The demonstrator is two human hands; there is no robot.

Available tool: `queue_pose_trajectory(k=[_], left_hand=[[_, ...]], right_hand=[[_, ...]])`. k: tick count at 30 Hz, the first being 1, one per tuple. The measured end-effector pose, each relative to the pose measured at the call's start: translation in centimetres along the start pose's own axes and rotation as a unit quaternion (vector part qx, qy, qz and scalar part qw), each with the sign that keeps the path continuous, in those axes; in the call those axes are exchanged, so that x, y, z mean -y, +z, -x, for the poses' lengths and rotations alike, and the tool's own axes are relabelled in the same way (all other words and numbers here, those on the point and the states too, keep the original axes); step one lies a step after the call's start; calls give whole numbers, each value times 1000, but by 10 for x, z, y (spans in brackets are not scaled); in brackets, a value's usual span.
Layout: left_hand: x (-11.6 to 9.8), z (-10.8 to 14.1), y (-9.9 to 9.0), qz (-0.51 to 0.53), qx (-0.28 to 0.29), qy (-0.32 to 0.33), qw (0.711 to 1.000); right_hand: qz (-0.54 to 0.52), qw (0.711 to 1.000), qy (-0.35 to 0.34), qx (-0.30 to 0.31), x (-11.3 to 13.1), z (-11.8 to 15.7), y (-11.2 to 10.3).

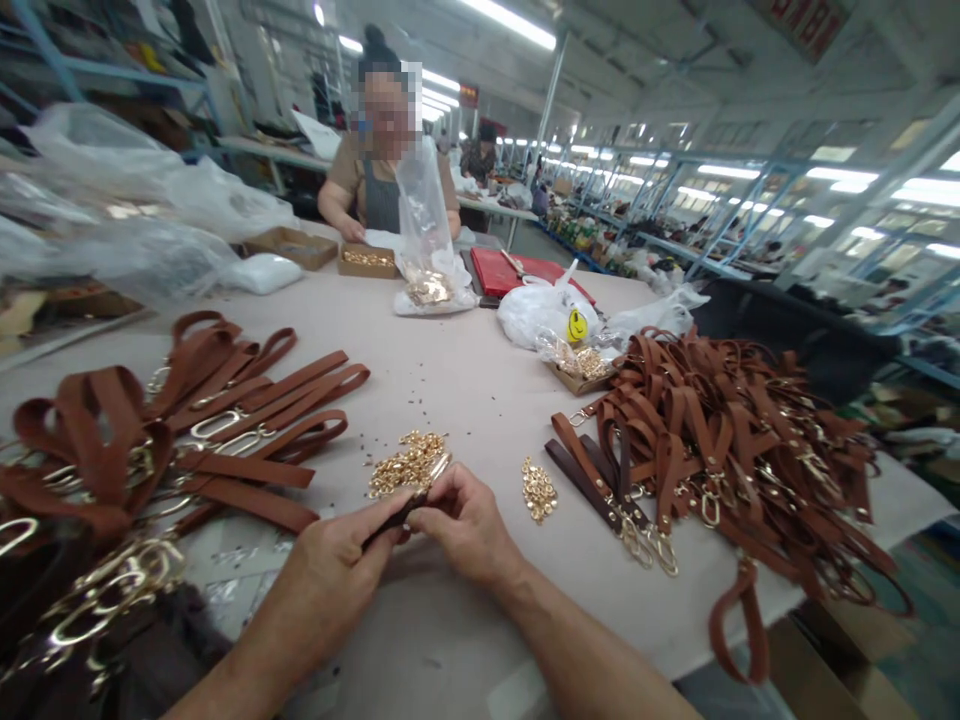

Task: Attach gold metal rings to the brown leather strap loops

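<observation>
Over the table's near middle, my left hand is closed on a dark brown leather strap. My right hand pinches the strap's far end, where a gold metal clasp sticks out above the fingers. Fingers cover most of the strap. Just beyond both hands is a heap of small gold fittings. A smaller pile of gold rings sits to the right of my right hand. Two or so dark straps with gold hooks lie farther right.
Brown leather straps spread over the left side; a big heap of brown wrist straps fills the right, one loop over the edge. Gold hooks lie near left. Bags, boxes and a red folder stand farther back. A person sits opposite.
</observation>
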State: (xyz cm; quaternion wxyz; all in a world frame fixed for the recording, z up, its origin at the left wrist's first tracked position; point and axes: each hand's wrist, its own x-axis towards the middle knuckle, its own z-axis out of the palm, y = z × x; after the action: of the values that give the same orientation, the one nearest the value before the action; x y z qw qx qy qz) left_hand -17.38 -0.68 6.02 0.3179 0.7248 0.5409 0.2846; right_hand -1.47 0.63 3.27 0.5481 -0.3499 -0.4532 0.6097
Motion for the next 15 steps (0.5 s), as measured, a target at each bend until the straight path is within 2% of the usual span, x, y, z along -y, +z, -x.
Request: queue_pose_trajectory(k=[3,5,9,12,15], left_hand=[[-5,3,3,-38,-25,3,999],[-11,3,4,-40,-36,3,999],[-28,0,4,27,-19,-38,999],[-37,2,3,73,-3,-74,995],[-41,10,2,134,18,-122,983]], right_hand=[[4,1000,-7,-15,-1,1,1],[44,998,-23,-29,0,1,1],[167,984,-49,-28,13,-2,-5],[251,966,-50,-41,33,3,-23],[370,924,-54,-85,53,22,-54]])
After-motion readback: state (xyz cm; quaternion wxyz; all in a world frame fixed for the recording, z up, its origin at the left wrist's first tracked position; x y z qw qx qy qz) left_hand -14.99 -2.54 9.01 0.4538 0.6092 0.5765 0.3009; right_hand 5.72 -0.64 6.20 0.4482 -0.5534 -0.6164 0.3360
